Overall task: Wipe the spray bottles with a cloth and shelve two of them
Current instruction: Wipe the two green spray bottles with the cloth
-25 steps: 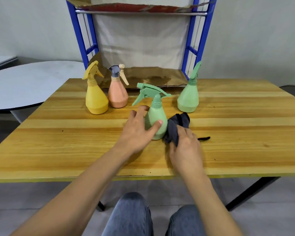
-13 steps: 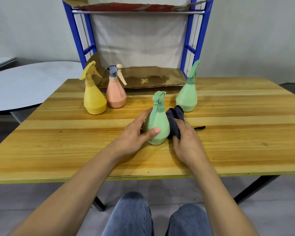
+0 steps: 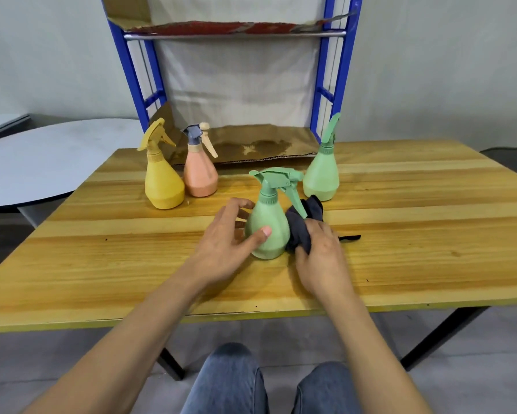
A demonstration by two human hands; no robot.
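Note:
A green spray bottle stands upright mid-table, its nozzle pointing left and trigger to the right. My left hand grips its body from the left, thumb across the front. My right hand presses a dark cloth against the bottle's right side. A second green bottle stands behind to the right. A yellow bottle and a pink bottle stand together at the back left. The blue metal shelf rises behind the table, its lower level lined with brown cardboard.
The wooden table runs wide to both sides. A grey round table lies off to the left. My knees in jeans show below the front edge. Black table legs slant down at the right.
The held green bottle has been turned: its spray head swung from pointing left, to end-on, to side-on with the trigger at the right. My right hand kept the cloth on its side.

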